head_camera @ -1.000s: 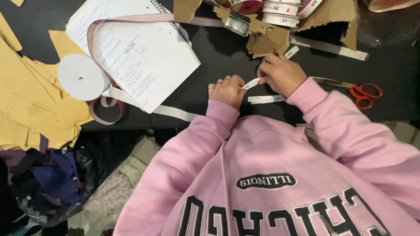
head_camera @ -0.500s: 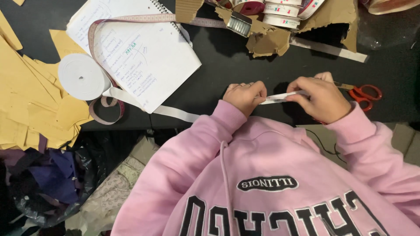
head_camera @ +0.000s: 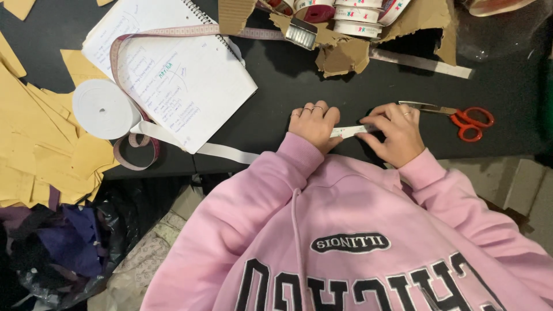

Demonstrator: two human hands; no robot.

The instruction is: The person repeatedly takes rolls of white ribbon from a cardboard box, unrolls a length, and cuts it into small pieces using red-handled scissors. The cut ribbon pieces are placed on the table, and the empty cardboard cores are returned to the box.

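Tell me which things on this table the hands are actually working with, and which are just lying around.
In use:
left hand
right hand
white strip held between them

Lying about:
scissors, nearest the right hand
notebook
measuring tape
white roll
tape rolls
cardboard scraps

We are seeing a short white strip of tape or ribbon [head_camera: 349, 131] lying flat and nearly level on the black table, faint coloured marks running along it. It is stretching between the two hands, both of its ends hidden under fingers, only the middle part showing in the gap.
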